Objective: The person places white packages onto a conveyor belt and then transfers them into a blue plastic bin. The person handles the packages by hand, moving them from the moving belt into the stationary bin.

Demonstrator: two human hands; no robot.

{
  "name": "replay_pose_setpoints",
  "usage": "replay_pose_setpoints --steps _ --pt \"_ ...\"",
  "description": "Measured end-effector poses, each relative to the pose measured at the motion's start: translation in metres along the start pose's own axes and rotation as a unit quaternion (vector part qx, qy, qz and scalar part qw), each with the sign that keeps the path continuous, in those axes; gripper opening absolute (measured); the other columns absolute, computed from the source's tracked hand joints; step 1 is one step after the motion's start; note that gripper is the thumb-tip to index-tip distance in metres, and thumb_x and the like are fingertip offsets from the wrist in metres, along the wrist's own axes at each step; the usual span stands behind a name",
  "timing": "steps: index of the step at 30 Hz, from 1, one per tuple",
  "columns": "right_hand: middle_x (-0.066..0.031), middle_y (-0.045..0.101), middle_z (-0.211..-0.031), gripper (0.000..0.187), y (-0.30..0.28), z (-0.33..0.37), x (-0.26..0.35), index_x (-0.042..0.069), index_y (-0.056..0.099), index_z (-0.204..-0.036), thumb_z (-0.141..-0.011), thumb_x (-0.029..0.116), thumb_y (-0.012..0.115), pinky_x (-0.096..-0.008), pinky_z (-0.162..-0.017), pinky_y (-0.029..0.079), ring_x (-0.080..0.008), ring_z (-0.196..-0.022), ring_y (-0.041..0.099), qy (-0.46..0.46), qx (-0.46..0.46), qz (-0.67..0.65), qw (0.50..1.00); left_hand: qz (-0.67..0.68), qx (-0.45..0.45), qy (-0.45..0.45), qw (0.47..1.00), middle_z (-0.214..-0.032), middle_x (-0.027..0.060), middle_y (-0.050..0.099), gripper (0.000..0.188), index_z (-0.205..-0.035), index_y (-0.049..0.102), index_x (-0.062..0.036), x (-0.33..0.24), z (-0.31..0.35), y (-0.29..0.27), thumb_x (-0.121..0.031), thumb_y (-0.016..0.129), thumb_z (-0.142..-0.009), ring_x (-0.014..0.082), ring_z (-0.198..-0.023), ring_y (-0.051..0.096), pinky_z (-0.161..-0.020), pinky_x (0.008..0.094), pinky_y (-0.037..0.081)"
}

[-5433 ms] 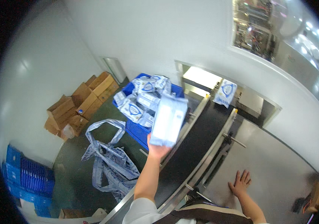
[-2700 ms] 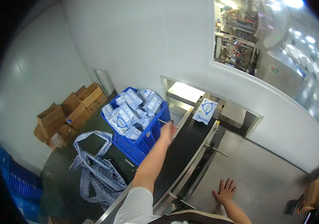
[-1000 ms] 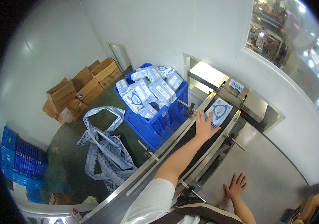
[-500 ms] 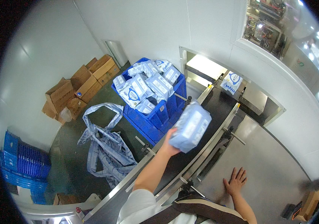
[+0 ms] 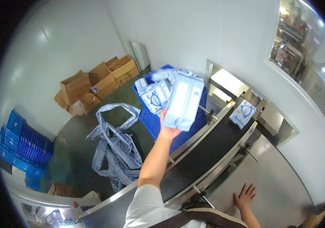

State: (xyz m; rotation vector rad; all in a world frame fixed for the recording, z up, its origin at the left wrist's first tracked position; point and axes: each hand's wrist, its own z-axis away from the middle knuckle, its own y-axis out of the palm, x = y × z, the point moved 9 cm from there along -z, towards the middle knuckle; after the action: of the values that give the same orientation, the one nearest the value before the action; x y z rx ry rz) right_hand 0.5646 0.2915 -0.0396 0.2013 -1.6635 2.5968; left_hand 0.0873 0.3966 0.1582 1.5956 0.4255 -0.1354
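Note:
A light blue and white soft pack (image 5: 184,102), which looks like a pack of wipes, is gripped at its lower end by my left hand (image 5: 170,131). It hangs over the right part of a blue crate (image 5: 204,114) and hides some of what lies there. Similar packs (image 5: 156,95) are heaped in that crate. My right hand (image 5: 245,196) rests with spread fingers on the steel tabletop (image 5: 272,171), holding nothing. Another pack (image 5: 243,114) lies on the dark conveyor belt (image 5: 204,154) near the wall opening.
Metal guide rails (image 5: 223,167) with protruding rods edge the belt. On the floor at left are crumpled blue film (image 5: 120,152), open cardboard boxes (image 5: 77,87) and stacked blue crates (image 5: 27,140). The wall opening (image 5: 295,131) has a metal frame.
My left hand has carried the pack from above the belt leftward, over the crate. The pack on the belt has come out of the wall opening toward me. My right hand stays on the tabletop.

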Motion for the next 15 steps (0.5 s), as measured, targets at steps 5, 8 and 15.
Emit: replay_pose_setpoints --steps 5,8,15 --pt "-0.0238 -0.003 -0.146 0.088 -0.002 0.001 0.003 0.011 0.014 -0.142 -0.076 0.051 0.055 -0.0642 -0.099 0.004 -0.0433 -0.134 -0.008 -0.019 -0.024 -0.009 0.999 0.133 -0.206 0.102 0.964 -0.149 0.0113 0.0 0.09 -0.143 0.01 -0.0168 -0.025 -0.102 -0.009 -0.073 0.033 -0.076 0.0385 -0.135 0.007 -0.1 0.0663 0.01" --pt "-0.0243 -0.003 -0.146 0.085 0.001 -0.005 0.005 0.01 0.021 -0.14 -0.076 0.055 0.053 -0.0616 -0.101 -0.003 -0.0425 -0.134 -0.009 -0.024 -0.024 -0.033 0.999 -0.174 -0.316 0.046 0.932 -0.146 0.016 0.018 0.085 -0.141 0.021 -0.012 0.038 -0.126 -0.099 -0.067 0.042 -0.079 0.0334 -0.133 0.019 -0.103 0.0527 0.019" --pt "-0.0237 -0.002 -0.146 0.084 -0.007 0.004 0.007 0.01 0.02 -0.141 -0.077 0.053 0.054 -0.0612 -0.101 -0.002 -0.0425 -0.134 -0.008 -0.023 -0.03 -0.036 0.999 -0.927 0.016 -0.043 0.372 -0.14 0.0286 0.016 0.094 -0.138 0.029 -0.0163 0.198 -0.003 -0.033 -0.06 0.066 -0.063 0.0492 -0.122 0.023 -0.097 0.0602 0.022"
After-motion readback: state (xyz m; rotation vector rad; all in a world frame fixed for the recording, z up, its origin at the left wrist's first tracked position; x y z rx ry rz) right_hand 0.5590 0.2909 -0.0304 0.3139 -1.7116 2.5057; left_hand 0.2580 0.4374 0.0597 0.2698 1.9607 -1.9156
